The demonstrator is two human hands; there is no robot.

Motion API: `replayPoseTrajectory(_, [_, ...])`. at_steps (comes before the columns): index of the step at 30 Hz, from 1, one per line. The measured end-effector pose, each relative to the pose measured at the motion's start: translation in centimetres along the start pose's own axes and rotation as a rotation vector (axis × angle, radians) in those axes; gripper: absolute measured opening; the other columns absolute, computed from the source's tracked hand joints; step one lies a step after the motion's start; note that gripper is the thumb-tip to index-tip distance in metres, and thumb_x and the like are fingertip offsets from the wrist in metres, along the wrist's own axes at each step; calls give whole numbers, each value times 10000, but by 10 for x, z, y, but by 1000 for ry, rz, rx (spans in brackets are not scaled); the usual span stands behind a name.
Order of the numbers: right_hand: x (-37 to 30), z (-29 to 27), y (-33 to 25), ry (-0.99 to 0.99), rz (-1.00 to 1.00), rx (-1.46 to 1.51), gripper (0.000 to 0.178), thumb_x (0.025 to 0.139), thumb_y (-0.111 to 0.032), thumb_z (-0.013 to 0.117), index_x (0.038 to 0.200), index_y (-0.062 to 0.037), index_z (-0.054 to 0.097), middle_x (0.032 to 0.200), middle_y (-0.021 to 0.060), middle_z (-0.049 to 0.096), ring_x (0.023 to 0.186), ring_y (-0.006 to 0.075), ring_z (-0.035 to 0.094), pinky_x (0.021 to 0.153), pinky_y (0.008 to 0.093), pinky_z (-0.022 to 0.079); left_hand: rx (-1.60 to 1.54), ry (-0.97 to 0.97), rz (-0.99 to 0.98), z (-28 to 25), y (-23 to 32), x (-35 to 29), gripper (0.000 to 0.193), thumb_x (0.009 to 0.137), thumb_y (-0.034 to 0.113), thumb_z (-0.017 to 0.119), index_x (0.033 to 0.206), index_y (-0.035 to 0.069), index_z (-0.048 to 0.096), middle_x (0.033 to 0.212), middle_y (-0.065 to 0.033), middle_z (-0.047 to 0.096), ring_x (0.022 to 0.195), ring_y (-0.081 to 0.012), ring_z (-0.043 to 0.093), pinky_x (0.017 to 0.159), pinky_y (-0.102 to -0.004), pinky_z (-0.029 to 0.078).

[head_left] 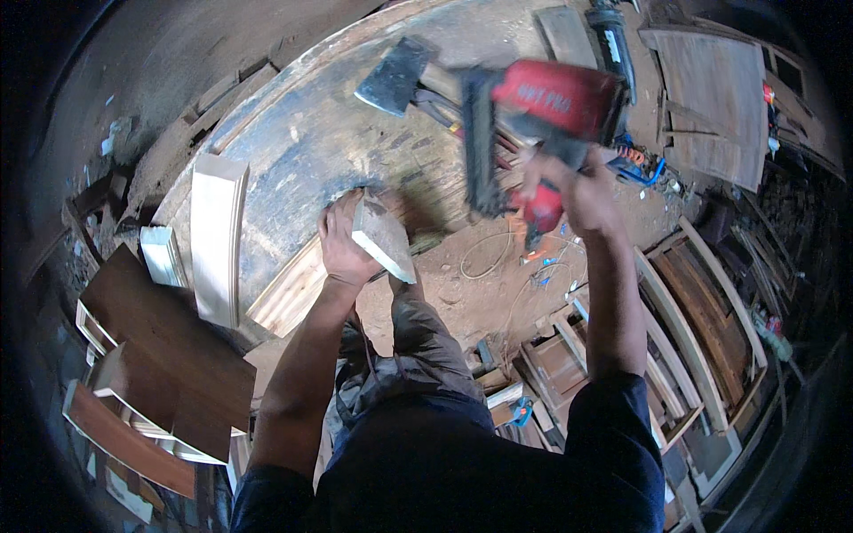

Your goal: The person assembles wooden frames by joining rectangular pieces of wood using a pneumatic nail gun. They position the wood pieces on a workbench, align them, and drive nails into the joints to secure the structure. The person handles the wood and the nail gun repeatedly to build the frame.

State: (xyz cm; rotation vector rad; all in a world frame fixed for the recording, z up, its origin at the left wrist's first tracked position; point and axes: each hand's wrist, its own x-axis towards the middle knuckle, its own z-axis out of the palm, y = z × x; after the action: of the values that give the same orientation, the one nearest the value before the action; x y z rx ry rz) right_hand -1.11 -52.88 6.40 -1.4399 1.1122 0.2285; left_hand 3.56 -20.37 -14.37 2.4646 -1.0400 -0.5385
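A small pale wooden block, wedge-like with a light cut edge, sits tilted at the near edge of the large round worn workbench, gripped by the left hand, whose fingers curl over its far side. Just right of it and higher, the right hand is clenched around the handle of a red and black nail gun, its dark magazine hanging down close to the block. Beyond the gun lies a dark-headed hatchet. A long pale curved wooden moulding rests on the bench's left side.
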Motion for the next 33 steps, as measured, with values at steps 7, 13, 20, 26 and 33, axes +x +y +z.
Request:
replayPoseTrajectory(7, [35,23,75,-551,183,36,175,823,-161,727,875,-16,642,651,37,582,552,142,570,558,312,476,-52,39,37,-6,2,3,925,711,474,763,1476,48,463,1456,-146,509,1367,-346,454,1165,-540,272])
replayPoseTrajectory(13, [68,39,112,-660,320,206,166,849,-170,708,901,-36,624,681,42,575,554,147,541,579,297,437,-68,81,25,-6,5,7,859,747,462,752,1453,51,485,1414,-148,539,1335,-337,488,1152,-528,284])
replayPoseTrajectory(20, [74,43,113,-690,335,271,149,874,-183,681,904,-46,634,667,38,553,548,151,522,570,301,418,-78,82,3,-3,2,5,829,751,475,755,1424,58,509,1396,-144,546,1328,-328,495,1151,-529,283])
replayPoseTrajectory(26, [85,40,121,-769,352,249,154,853,-181,679,783,-69,600,674,21,542,552,145,512,556,300,421,-62,59,-14,0,2,4,834,748,484,751,1429,70,509,1404,-140,543,1353,-323,477,1166,-530,267])
replayPoseTrajectory(33, [81,41,114,-689,354,194,135,839,-174,678,806,-65,605,674,23,536,551,148,509,558,307,413,-41,42,-5,-3,2,4,875,726,513,759,1436,69,505,1405,-139,538,1361,-323,467,1168,-525,263])
